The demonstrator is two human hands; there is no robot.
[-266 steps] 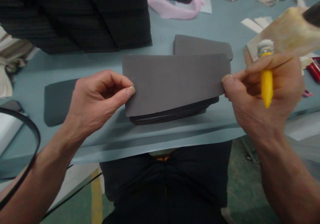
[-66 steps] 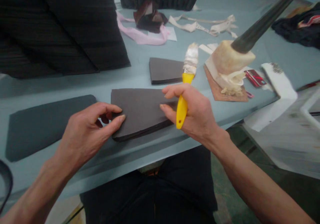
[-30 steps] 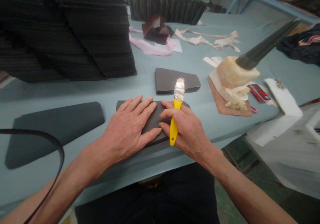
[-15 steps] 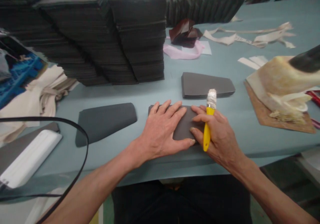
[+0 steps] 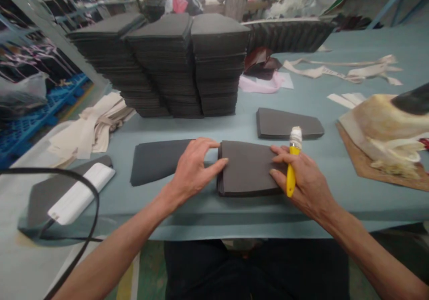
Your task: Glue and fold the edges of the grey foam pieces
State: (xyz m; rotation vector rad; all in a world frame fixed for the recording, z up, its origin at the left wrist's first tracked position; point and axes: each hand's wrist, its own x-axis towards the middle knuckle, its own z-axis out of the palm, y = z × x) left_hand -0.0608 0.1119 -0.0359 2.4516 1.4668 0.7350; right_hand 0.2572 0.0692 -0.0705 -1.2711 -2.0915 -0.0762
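Observation:
A small stack of dark grey foam pieces (image 5: 248, 168) lies near the front edge of the blue-grey table (image 5: 208, 206). My left hand (image 5: 194, 168) pinches the stack's left edge between thumb and fingers. My right hand (image 5: 301, 181) rests on the stack's right end, closed round a yellow-handled brush (image 5: 291, 166) whose white bristle end points away from me. One single grey piece (image 5: 157, 159) lies flat just left of my left hand. Another grey piece (image 5: 288, 123) lies behind the brush.
Tall stacks of dark foam pieces (image 5: 167, 63) stand at the back left. A glue-crusted block on a brown board (image 5: 382, 126) sits at the right. Cloth strips (image 5: 335, 68) lie at the back. A white box (image 5: 80, 193) with a black cable (image 5: 77, 184) lies at the left.
My left hand has gone from lying flat on the stack to pinching its left edge. My view has lifted, showing more of the tall stacks and the room behind.

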